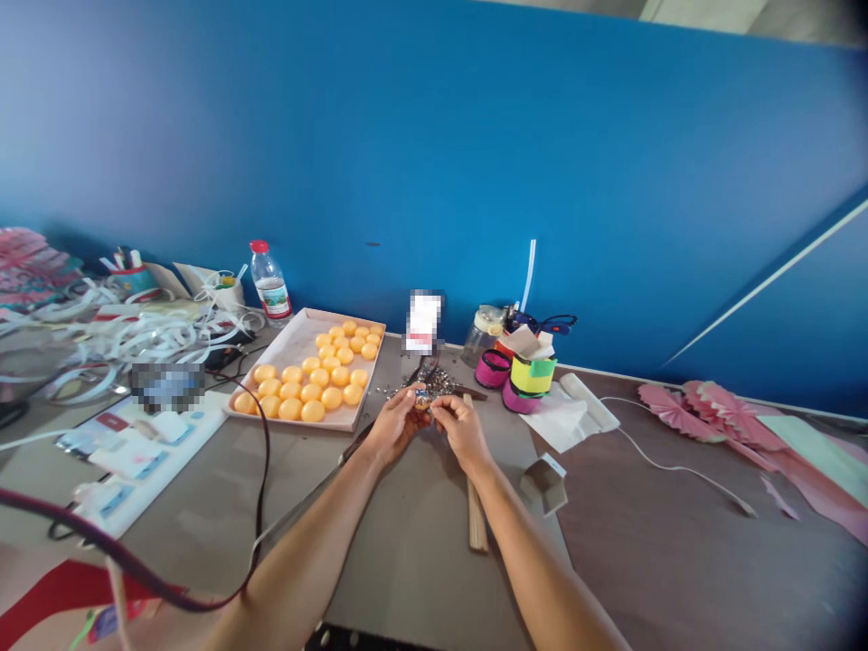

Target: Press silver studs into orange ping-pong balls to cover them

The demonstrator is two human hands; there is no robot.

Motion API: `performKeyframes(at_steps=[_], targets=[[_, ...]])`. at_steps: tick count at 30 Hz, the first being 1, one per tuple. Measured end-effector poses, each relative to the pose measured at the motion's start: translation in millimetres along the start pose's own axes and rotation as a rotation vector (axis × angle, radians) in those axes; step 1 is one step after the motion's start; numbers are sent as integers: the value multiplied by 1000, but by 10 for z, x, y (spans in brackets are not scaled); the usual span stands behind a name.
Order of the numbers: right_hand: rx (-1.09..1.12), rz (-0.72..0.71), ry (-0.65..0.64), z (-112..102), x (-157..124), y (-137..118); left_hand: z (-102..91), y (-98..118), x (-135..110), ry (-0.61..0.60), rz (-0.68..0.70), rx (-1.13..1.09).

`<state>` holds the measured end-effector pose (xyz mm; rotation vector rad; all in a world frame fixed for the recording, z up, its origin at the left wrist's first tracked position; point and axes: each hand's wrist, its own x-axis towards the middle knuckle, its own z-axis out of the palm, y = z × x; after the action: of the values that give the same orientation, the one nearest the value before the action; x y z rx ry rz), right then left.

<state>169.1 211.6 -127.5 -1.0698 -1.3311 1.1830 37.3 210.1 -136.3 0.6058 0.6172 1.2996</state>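
My left hand (397, 418) and my right hand (457, 420) meet over the table's middle, both pinched around a small glittery object (423, 399) between the fingertips. Just beyond them lies a pile of small shiny silver pieces (434, 380). A thin wooden stick (475, 511) lies under my right forearm. To the left sits a shallow tray (291, 339) holding several orange balls (318, 380).
A water bottle (269, 282) stands behind the tray. Pink and yellow tape rolls (522, 375), a jar (483, 333) and white paper (562, 416) lie right of my hands. A small cardboard box (544, 481), pink paper fans (684, 407) and a dark cable (261, 470) are around.
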Motion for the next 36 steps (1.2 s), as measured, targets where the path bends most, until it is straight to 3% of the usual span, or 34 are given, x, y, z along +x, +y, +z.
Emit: performKeyframes(at_steps=[4,16,36], targets=[[-70,-30,-13,6,-14,-7,54,5,-22,7,-17,-20],[34,39,-7,1,-8,-4,50,-15,-24,-33,3,0],[20,40,-53,-27,21,77,47,-71,-26,-9,34,40]])
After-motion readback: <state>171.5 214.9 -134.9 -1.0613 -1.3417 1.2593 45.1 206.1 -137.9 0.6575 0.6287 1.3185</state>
